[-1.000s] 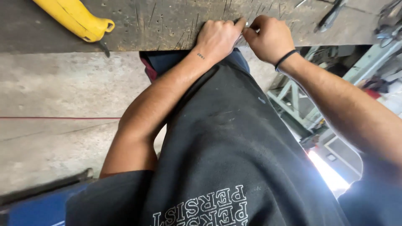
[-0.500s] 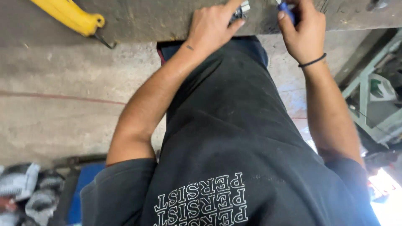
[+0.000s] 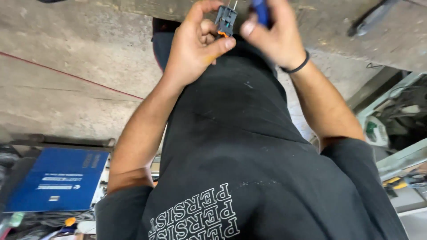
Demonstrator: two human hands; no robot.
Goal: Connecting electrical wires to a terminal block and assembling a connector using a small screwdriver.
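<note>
The fingers of the left hand are pinching a small dark plastic connector with an orange tab at its lower end, thumb below and forefinger arching over the top, so the piece is sitting just in front of the counter edge, raised off it; the right hand is closing around a blue-handled tool, its tip hidden, held just beside the connector; a black band is circling the right wrist; the connector is looking light, stiff and a little fiddly, with thin metal pins sticking up from the top that would likely bend under pressure, so the flat side walls of the housing seem the safest place to grip, away from pins and tab; beyond the hands, a dark long tool is lying on the worn counter; below, a black shirt is filling the view, with a concrete floor behind and a blue box lying at lower left.
</note>
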